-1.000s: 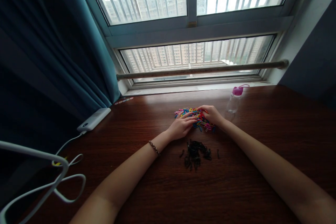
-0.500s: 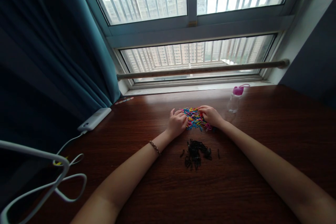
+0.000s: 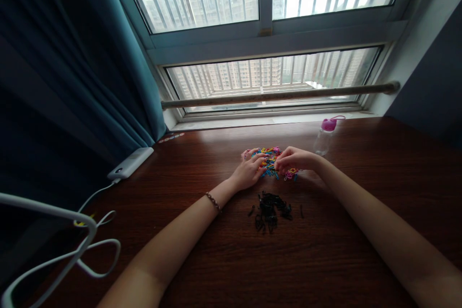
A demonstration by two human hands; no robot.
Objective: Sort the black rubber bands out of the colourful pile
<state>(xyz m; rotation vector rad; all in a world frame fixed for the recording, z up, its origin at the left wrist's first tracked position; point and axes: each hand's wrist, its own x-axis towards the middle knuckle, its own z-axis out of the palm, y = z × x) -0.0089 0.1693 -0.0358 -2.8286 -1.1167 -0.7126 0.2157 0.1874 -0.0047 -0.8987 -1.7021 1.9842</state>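
Observation:
A heap of small, thin, bright loop-shaped pieces (image 3: 270, 160) in pink, blue, yellow and red lies on the brown table; their exact kind is too small to make out. My left hand (image 3: 250, 169) rests open at the heap's left side, fingers spread over its edge. On the right side, my right hand (image 3: 290, 160) bends down with its fingers pinched together against the pieces, and whatever is between the fingertips is hidden. Nearer to me, between my forearms, sits a pile of similar small black pieces (image 3: 270, 209), a few lying loose beside it.
A clear bottle with a pink lid (image 3: 323, 140) stands to the right behind my right wrist. At the left, a white power bank (image 3: 130, 163) with a white cable (image 3: 96, 197) lies by the blue curtain (image 3: 144, 106). A window with a rail (image 3: 281, 97) runs along the table's far edge.
My left fingers have spread from a curled pose and reach further onto the colourful heap. My right hand has shifted slightly right and nearer, its wrist raised and fingers pointing down.

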